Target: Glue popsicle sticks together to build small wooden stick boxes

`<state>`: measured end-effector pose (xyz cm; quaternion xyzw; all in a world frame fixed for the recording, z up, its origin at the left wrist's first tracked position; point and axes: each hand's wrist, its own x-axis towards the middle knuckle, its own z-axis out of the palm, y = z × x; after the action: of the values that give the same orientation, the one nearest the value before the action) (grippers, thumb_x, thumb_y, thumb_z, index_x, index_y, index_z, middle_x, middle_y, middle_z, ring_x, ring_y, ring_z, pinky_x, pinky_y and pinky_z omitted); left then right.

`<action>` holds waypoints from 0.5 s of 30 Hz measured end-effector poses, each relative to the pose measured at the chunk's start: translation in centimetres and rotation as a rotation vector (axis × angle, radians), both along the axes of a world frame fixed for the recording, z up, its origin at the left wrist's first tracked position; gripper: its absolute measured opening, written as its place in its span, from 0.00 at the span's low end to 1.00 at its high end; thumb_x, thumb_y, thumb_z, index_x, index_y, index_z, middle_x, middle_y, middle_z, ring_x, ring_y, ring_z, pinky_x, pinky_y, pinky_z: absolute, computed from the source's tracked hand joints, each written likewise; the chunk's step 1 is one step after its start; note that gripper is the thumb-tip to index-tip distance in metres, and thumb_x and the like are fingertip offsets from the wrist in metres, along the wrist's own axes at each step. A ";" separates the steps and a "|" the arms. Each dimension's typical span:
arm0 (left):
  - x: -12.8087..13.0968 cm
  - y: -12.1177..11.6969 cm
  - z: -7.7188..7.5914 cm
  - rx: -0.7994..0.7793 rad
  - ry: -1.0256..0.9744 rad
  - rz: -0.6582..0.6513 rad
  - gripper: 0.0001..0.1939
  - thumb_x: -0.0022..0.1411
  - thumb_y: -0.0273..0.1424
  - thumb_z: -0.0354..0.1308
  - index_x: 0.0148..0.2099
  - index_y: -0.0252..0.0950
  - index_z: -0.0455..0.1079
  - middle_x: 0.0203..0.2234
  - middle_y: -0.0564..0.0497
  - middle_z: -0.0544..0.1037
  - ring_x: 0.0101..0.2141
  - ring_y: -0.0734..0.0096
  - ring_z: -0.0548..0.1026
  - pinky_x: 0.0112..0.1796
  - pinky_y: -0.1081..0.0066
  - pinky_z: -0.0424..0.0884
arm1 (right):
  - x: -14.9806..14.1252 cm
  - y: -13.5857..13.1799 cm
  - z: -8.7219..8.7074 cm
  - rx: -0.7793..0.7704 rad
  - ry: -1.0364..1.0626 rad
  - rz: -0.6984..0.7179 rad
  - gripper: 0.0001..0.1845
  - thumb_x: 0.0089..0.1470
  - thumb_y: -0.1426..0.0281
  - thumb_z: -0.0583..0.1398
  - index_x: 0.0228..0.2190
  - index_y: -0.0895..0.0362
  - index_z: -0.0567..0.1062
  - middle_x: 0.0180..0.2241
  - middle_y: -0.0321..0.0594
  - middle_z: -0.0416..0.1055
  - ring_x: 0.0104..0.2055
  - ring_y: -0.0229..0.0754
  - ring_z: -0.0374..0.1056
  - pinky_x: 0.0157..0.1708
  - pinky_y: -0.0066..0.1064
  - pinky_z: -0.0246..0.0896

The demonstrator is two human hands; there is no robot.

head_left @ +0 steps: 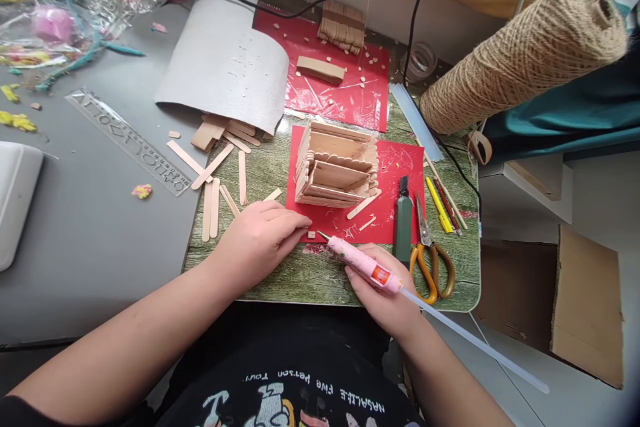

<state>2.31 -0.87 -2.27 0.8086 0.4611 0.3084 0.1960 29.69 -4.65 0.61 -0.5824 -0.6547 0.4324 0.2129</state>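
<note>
In my right hand (387, 293) is a pink hot glue gun (357, 259), with a long clear glue stick (480, 337) running out of its back end. Its nozzle points left at a small square wooden piece (311, 235) near the front edge of the red mat (330, 223). My left hand (265, 237) is closed, thumb and fingertips pinched at that piece; the exact contact is partly hidden. Behind both hands stands an open box built of craft sticks (337, 163), with scalloped edges and an inner divider.
Loose craft sticks (213, 210) lie left of the mat. To the right are a green utility knife (403, 220), orange-handled scissors (430, 267) and a yellow pen (439, 205). A twine roll (525, 53) stands behind them. A clear ruler (130, 140) rests on the grey table.
</note>
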 end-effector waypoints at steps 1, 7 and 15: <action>0.0 0.0 0.0 0.005 -0.010 -0.003 0.06 0.73 0.29 0.58 0.48 0.38 0.77 0.38 0.51 0.85 0.37 0.66 0.81 0.42 0.64 0.73 | 0.1 -0.1 -0.2 0.022 0.024 -0.028 0.04 0.63 0.68 0.65 0.41 0.51 0.79 0.39 0.39 0.79 0.41 0.44 0.76 0.42 0.36 0.71; -0.2 -0.2 -0.3 -0.006 -0.041 0.000 0.05 0.72 0.29 0.60 0.48 0.38 0.77 0.40 0.51 0.86 0.40 0.66 0.81 0.45 0.63 0.76 | 0.9 -1.0 -1.6 0.126 0.130 -0.158 0.07 0.63 0.67 0.64 0.44 0.51 0.80 0.38 0.41 0.78 0.40 0.47 0.77 0.43 0.40 0.75; 0.4 -0.4 0.3 -0.082 -0.021 0.066 0.08 0.73 0.31 0.59 0.50 0.39 0.78 0.38 0.51 0.86 0.38 0.68 0.82 0.43 0.66 0.77 | 0.8 -1.1 -2.6 0.156 0.212 -0.229 0.08 0.63 0.65 0.65 0.43 0.53 0.80 0.34 0.41 0.77 0.33 0.44 0.75 0.32 0.36 0.75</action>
<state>2.70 -1.29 -2.01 0.7809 0.4978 0.3041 0.2237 30.47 -5.73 -1.95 -0.5860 -0.5896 0.4121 0.3729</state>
